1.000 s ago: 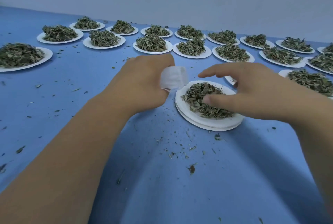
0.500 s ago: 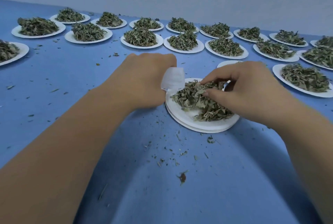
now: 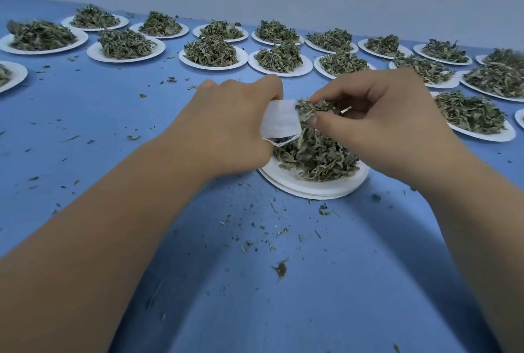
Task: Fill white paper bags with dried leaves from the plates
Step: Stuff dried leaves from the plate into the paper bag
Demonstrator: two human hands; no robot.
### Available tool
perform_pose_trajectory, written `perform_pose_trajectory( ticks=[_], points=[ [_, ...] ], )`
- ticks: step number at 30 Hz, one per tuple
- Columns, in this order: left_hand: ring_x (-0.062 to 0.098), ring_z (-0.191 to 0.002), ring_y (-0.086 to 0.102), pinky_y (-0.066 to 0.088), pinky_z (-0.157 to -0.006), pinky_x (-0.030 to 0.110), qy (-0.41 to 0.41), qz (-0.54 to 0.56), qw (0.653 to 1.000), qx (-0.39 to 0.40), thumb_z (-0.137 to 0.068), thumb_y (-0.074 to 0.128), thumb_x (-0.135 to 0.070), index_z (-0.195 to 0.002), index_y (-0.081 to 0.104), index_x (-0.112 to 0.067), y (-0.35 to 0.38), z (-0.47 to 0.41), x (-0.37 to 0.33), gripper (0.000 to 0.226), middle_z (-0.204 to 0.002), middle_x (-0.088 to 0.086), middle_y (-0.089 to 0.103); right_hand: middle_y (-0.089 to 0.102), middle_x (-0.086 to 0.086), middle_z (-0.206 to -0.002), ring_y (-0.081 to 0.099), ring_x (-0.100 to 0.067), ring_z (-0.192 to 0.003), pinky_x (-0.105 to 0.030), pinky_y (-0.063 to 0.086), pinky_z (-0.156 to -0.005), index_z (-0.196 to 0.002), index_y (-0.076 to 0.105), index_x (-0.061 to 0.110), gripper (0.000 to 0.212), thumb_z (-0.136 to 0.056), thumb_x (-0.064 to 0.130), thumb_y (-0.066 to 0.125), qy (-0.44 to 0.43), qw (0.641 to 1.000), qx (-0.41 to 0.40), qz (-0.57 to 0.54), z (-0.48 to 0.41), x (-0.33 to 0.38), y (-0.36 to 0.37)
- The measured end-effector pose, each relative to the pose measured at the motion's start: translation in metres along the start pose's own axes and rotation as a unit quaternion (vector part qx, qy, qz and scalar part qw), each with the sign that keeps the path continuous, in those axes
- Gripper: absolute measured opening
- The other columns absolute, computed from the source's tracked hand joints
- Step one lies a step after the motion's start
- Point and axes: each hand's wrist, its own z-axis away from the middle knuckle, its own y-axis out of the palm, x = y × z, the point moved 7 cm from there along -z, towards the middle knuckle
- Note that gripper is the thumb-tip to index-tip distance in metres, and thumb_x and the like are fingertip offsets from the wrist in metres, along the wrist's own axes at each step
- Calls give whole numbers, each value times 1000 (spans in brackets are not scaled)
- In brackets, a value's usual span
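Observation:
My left hand [image 3: 232, 123] grips a small white paper bag [image 3: 279, 121], held just above the left rim of a stack of white plates [image 3: 312, 186]. A heap of dried green leaves [image 3: 317, 154] lies on the top plate. My right hand [image 3: 377, 123] pinches a clump of leaves [image 3: 307, 107] between thumb and fingers, right at the bag's mouth. Some leaves trail down from the clump to the heap.
Two rows of white plates heaped with dried leaves [image 3: 209, 53] run across the back of the blue table [image 3: 99, 125], with more plates [image 3: 472, 114] at the right. Leaf crumbs [image 3: 280, 267] litter the cloth near me. A pale wall stands behind.
My right hand dropped onto the heap, closed on a clump of leaves and lifted it up to the bag's mouth. My left hand kept holding the bag in place.

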Motion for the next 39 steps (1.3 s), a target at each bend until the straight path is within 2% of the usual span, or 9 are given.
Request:
perform_pose_trajectory(
  ticks=[4,7,11,14,21,27,32,36,39],
  points=[
    [13,-72,45,26,-61,31,-7,16,1000,-10,-72,69,-30,-105,41,-35,0,0,-2,44,-85,-7,57,65,28,-64,55,7,-55,-7,42,-58,-79,72,40,26,-80,18,84,6,999,19,-28,0,0,4],
    [20,-72,50,25,-60,34,-5,19,1000,-14,-72,68,-29,-105,43,-32,0,-1,-4,42,-87,-5,61,72,21,-73,61,3,-60,-13,49,-62,-80,74,39,25,-80,16,84,24,998,36,-46,0,-3,10],
    [22,-73,52,31,-55,31,-14,28,999,-6,-71,67,-27,-108,47,-32,5,-1,-5,42,-79,-6,56,74,-7,-84,69,-30,-76,-47,60,-73,-95,79,26,25,-75,29,65,55,990,103,-75,3,-4,20],
    [27,-78,55,39,-59,34,-10,33,999,-4,-71,66,-27,-104,49,-31,6,-1,-6,36,-81,-5,58,71,-24,-98,65,-49,-96,-72,50,-86,-101,78,17,39,-75,41,60,85,979,114,-147,1,-10,20],
    [18,-67,53,42,-53,34,-14,83,996,-40,-67,57,-29,-89,51,-28,2,1,-9,23,-72,-5,54,78,-8,-86,73,-33,-82,-54,60,-89,-85,83,26,14,-84,13,79,91,975,54,-194,1,-14,18],
    [16,-68,53,38,-53,32,7,66,997,-41,-71,66,-23,-93,53,-30,2,2,-17,27,-71,-7,54,75,9,-78,65,-6,-59,-14,46,-57,-83,75,24,17,-77,10,84,86,987,22,-137,2,-10,19],
    [23,-69,49,24,-54,31,36,18,998,-48,-73,65,-22,-95,52,-25,0,2,-24,25,-71,-7,49,74,0,-73,69,-14,-68,-31,58,-65,-74,68,18,23,-76,0,82,61,990,14,-130,0,-5,17],
    [24,-70,50,26,-56,33,25,30,998,-58,-73,66,-20,-96,54,-25,-2,2,-21,26,-72,-7,51,79,8,-83,74,-6,-79,-25,57,-76,-86,79,25,16,-87,8,77,61,980,80,-172,4,-5,24],
    [19,-68,51,29,-53,31,9,52,996,-66,-70,64,-21,-94,54,-25,-3,2,-16,26,-71,-6,53,79,12,-96,72,-27,-102,-49,55,-98,-93,81,34,28,-88,11,67,68,976,134,-159,5,-6,27]
  ],
)
